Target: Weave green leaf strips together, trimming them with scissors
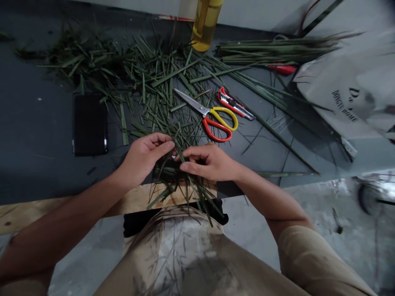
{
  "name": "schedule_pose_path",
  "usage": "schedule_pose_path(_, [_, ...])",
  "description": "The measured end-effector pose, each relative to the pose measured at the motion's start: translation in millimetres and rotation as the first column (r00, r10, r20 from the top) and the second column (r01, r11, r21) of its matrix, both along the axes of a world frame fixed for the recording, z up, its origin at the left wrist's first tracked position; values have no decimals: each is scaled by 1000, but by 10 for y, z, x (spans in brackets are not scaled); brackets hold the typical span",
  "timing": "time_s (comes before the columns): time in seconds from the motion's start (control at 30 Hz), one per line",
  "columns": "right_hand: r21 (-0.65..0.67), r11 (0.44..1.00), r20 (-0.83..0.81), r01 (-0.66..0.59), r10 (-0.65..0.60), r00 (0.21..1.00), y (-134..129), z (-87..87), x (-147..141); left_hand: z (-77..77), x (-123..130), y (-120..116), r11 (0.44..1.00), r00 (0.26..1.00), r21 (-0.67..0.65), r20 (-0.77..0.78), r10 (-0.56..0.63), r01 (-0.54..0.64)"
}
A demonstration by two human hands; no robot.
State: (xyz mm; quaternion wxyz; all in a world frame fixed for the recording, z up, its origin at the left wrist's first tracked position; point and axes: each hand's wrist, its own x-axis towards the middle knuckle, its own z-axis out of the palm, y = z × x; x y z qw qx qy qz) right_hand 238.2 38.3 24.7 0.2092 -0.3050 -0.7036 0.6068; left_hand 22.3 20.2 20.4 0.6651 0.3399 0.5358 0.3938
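Note:
Near the table's front edge, my left hand pinches green leaf strips between thumb and fingers. My right hand faces it from the other side, its thumb and fingers closed on the same strips. Long ends of them hang down over the wooden edge towards my lap. What exactly lies between the fingertips is partly hidden. Just beyond my right hand are scissors with one red and one yellow handle, blades pointing up and left. A red utility knife lies beside them.
Cut leaf pieces are heaped across the table's back. A black phone lies at left. A bottle of yellow liquid stands at the back, with a bundle of long leaves and a printed white bag to its right.

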Motion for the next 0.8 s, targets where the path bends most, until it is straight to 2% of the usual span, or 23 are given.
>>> schedule_pose_path(0.13, [160, 980, 22, 118, -123, 992, -74, -42, -77, -12, 1, -6, 1000, 1000, 27, -20, -13, 14])
schedule_pose_path(0.27, [160, 961, 22, 224, -230, 973, -80, -77, -120, -29, -3, -4, 998, 998, 62, -62, -7, 11])
schedule_pose_path(0.5, [151, 965, -9, 213, -214, 977, -76, -92, -118, -72, -4, -26, 999, 999, 29, -15, -29, 29])
schedule_pose_path(0.67, [163, 971, 3, 174, -176, 984, -71, -94, -128, -41, 23, -37, 1000, 999, -27, 53, 13, -11])
schedule_pose_path(0.8, [178, 972, -36, 150, -146, 989, -49, -102, -125, -4, 27, -36, 1000, 996, -13, 82, 15, -13])
